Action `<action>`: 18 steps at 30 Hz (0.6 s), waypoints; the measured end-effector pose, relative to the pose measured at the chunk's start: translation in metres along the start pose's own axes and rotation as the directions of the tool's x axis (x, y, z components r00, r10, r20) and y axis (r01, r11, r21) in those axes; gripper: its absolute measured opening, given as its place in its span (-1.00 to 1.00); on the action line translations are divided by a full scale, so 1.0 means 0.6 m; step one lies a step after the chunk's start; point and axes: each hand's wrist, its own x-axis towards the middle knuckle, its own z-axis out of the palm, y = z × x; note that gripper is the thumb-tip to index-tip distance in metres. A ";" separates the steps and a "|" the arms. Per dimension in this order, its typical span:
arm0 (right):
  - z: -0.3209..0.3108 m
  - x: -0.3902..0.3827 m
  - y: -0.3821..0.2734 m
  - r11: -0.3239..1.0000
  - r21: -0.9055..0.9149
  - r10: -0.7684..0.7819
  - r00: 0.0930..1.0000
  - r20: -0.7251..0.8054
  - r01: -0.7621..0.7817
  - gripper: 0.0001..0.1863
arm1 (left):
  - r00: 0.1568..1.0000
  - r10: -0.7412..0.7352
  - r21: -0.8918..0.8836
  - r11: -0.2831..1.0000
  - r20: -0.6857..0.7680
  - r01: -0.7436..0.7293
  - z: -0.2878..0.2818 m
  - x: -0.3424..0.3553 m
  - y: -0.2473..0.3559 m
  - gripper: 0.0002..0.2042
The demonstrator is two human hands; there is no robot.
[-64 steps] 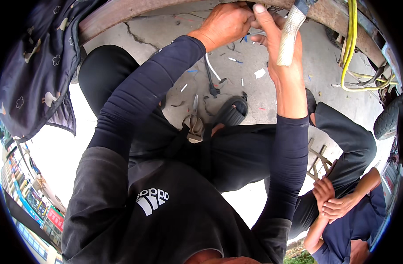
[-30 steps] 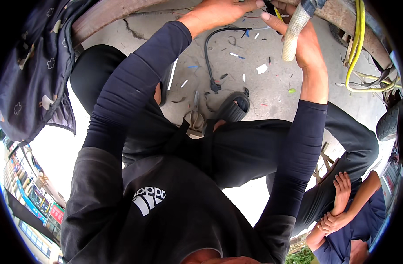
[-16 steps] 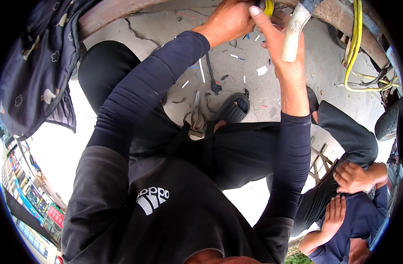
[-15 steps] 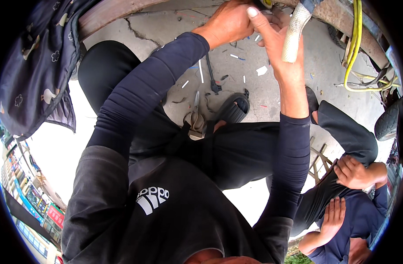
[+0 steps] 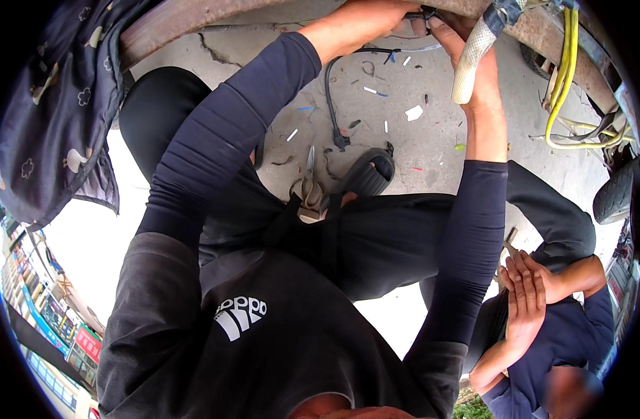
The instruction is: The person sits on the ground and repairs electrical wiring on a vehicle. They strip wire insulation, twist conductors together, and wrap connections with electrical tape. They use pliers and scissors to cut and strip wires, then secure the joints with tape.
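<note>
My left hand [image 5: 355,28] reaches to the top edge under a rusty frame [image 5: 166,24], fingers bent around something hard to make out. Beside it my right hand [image 5: 473,66] pinches a small black piece [image 5: 426,14] with thin wire near it. A braided cream sleeve [image 5: 466,77] with a dark wrapped end hangs across my right hand. Below, a black cable [image 5: 332,105] with a plug [image 5: 341,138] lies on the concrete, along with scissors [image 5: 306,185] near my sandal [image 5: 369,174].
Yellow cables [image 5: 564,70] hang at the right near a tyre [image 5: 609,192]. A patterned dark cloth [image 5: 55,119] drapes at the left. At lower right a co-worker [image 5: 564,335] rests one hand over the other beside a wooden stand [image 5: 510,237]. Small scraps [image 5: 414,112] dot the floor.
My hands have shifted upward, the right also rightward, exposing more cable on the floor. The yellow item earlier between my fingers is out of sight. The co-worker's hands have come together.
</note>
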 end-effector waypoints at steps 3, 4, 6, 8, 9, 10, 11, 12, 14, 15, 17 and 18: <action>0.005 0.013 -0.015 0.988 0.152 -0.010 0.997 0.077 -0.002 -0.53 | 0.969 -0.241 -0.405 0.882 0.049 0.240 -0.002 0.003 0.002 -0.66; 0.008 0.015 -0.019 0.981 0.193 -0.046 0.996 0.079 0.030 -0.51 | 0.959 -0.272 -0.405 0.870 0.080 0.281 -0.009 0.013 -0.020 -0.66; -0.006 0.019 -0.005 0.979 0.194 0.037 0.994 0.106 -0.058 -0.56 | 0.946 -0.307 -0.347 0.880 0.107 0.325 -0.012 0.013 -0.006 -0.66; -0.024 0.020 0.000 0.993 0.062 0.095 0.986 0.136 -0.104 -0.53 | 0.945 -0.317 -0.229 0.917 0.078 0.326 -0.021 0.008 0.014 -0.67; -0.033 0.020 -0.003 0.992 -0.071 0.113 0.982 0.151 -0.104 -0.49 | 0.946 -0.306 -0.238 0.915 0.111 0.324 -0.025 0.005 0.009 -0.68; -0.040 0.017 -0.006 0.974 -0.203 0.134 0.978 0.162 -0.099 -0.45 | 0.945 -0.294 -0.247 0.914 0.145 0.323 -0.027 0.001 -0.001 -0.68; -0.033 0.010 -0.017 0.966 -0.241 0.125 0.984 0.127 -0.091 -0.43 | 0.943 -0.285 -0.255 0.912 0.171 0.322 -0.030 -0.003 -0.007 -0.68; -0.023 -0.003 -0.033 0.955 -0.282 0.119 0.989 0.086 -0.090 -0.40 | 0.935 -0.342 -0.431 0.833 0.093 0.348 -0.008 -0.014 0.038 -0.64; -0.016 -0.016 -0.041 0.955 -0.297 0.039 0.999 0.038 -0.026 -0.39 | 0.995 -0.100 -0.160 0.982 0.026 0.103 -0.016 -0.022 0.022 -0.59; -0.015 -0.021 -0.038 0.962 -0.271 -0.033 0.999 0.030 0.040 -0.39 | 0.999 0.032 -0.014 0.999 0.020 -0.032 -0.018 -0.025 0.016 -0.57; -0.010 -0.033 -0.048 0.979 -0.204 -0.011 1.000 0.008 0.012 -0.40 | 0.995 0.084 0.301 0.952 -0.055 -0.064 -0.013 -0.032 0.016 -0.57; -0.006 -0.043 -0.063 0.983 -0.163 0.084 0.996 0.000 -0.083 -0.41 | 0.989 0.117 0.450 0.891 -0.087 -0.066 -0.011 -0.037 0.020 -0.58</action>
